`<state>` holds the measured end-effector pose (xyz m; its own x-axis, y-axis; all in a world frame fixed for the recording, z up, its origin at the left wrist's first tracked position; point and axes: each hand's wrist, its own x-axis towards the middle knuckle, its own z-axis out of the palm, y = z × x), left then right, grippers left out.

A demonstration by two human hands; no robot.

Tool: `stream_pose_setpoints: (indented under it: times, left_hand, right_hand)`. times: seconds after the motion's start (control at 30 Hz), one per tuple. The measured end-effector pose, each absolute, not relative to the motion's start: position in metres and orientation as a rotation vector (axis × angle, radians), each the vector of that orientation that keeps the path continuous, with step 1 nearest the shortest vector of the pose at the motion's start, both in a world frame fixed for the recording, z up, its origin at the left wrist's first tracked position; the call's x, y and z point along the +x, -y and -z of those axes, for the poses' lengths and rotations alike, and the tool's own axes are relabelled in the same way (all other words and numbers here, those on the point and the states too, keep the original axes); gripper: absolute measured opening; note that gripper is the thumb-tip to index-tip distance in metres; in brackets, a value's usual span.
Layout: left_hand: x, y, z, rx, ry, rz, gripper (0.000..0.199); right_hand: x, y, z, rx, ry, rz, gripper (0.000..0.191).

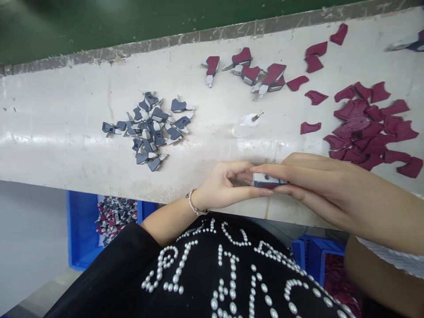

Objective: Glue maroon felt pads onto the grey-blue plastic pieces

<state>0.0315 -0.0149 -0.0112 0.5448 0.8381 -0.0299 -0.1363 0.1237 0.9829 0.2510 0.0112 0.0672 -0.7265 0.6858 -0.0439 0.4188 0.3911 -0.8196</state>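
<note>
Both hands are clenched on one small grey-and-white piece (266,180) with a dark red edge. The left hand (221,185) and right hand (318,185) pinch it from either side between their fingers, just above the front of the pale worktop (53,145). One beaded bracelet (194,203) circles the left wrist.

Ahead and left of the grip lies a heap of roughly twenty blue-grey pieces (147,130). Straight ahead are five red-and-grey pieces (248,70), and just nearer the hands is one clear squeeze bottle (247,125) with a metal tip. Ahead and right, six loose red cutouts (314,79) lie spread apart, beside a heap of many more (367,128), too overlapped to count, beyond the right hand.

Below the worktop are two blue crates. One, left of the grip, holds mixed pieces (115,218), and one, right of it, holds red ones (334,282). Under the hands is a black top (218,274) with pearl beads
</note>
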Motion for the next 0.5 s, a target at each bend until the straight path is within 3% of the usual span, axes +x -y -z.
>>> stream_pose_setpoints:
  times: [0.37,0.5]
  left_hand:
    - [0.031,0.022,0.005,1.353,-0.926,-0.647,0.031]
    - [0.038,0.029,-0.005,1.174,-0.787,-0.648,0.030]
  right_hand:
    - [0.233,0.013,-0.050,-1.318,2.293,-1.211,0.023]
    - [0.228,0.022,-0.064,-1.260,2.348,-1.178,0.026]
